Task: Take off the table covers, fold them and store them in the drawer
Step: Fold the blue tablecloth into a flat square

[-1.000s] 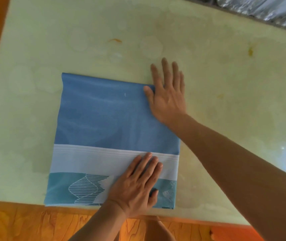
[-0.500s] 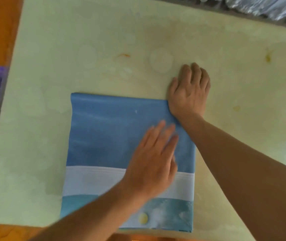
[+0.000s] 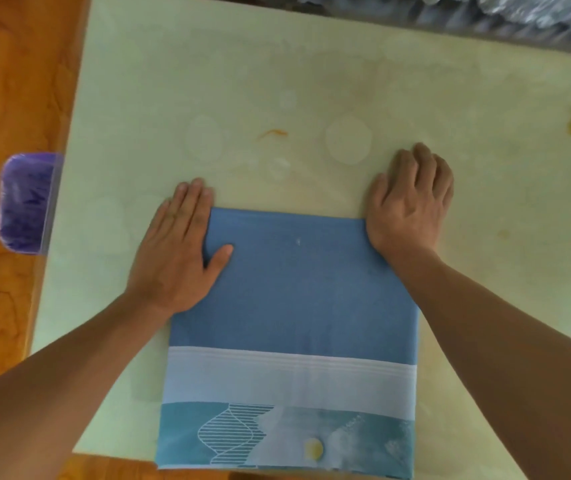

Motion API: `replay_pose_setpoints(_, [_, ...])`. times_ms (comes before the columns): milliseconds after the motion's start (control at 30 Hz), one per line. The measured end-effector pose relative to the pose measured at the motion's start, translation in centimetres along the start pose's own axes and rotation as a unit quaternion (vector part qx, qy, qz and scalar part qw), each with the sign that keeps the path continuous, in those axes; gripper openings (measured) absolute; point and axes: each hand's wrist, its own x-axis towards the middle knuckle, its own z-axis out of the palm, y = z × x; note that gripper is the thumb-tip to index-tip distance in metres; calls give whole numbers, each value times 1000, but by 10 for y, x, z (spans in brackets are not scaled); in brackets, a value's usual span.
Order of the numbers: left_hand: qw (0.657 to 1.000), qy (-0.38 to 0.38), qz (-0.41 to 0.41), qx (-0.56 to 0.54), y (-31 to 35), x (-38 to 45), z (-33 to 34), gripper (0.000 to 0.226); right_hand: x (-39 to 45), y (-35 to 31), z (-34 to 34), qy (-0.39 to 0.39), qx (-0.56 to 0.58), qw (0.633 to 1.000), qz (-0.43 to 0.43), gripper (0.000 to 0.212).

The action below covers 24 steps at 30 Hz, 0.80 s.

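A folded table cover (image 3: 294, 289), blue with a white band and a teal patterned strip, lies flat at the near edge of the pale table (image 3: 277, 81). My left hand (image 3: 176, 251) rests flat on its far left corner, fingers straight and thumb on the blue cloth. My right hand (image 3: 409, 206) sits at the far right corner with its fingers curled. That corner is hidden under the hand, which appears to grip it.
A purple container (image 3: 24, 202) stands against the table's left edge. Orange wooden floor (image 3: 7, 81) shows on the left. Crinkled silvery material (image 3: 519, 15) runs along the far right edge. The tabletop carries faint stains.
My left hand left the cover's near right side and now lies on its far left corner. My right hand's fingers curled at the far right corner. The view shifted left.
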Motion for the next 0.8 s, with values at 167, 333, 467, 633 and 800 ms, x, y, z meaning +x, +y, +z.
replay_pose_setpoints(167, [1000, 13, -2, 5, 1, 0, 2, 85, -1, -4, -2, -5, -2, 1000, -2, 48])
replay_pose_setpoints(333, [1000, 24, 1, -3, -1, 0, 4, 84, -57, -47, -39, 46, 37, 988, -143, 56])
replay_pose_setpoints(467, [999, 30, 9, -13, -2, -1, 5, 83, -132, -19, -33, -96, -47, 979, -172, 66])
replay_pose_setpoints(633, [999, 34, 18, -8, -4, -2, 9, 81, -120, 50, -22, -147, -55, 987, -40, 71])
replay_pose_setpoints(800, [999, 29, -3, 36, 7, -8, -9, 76, -119, 41, -27, -164, -71, 983, -50, 70])
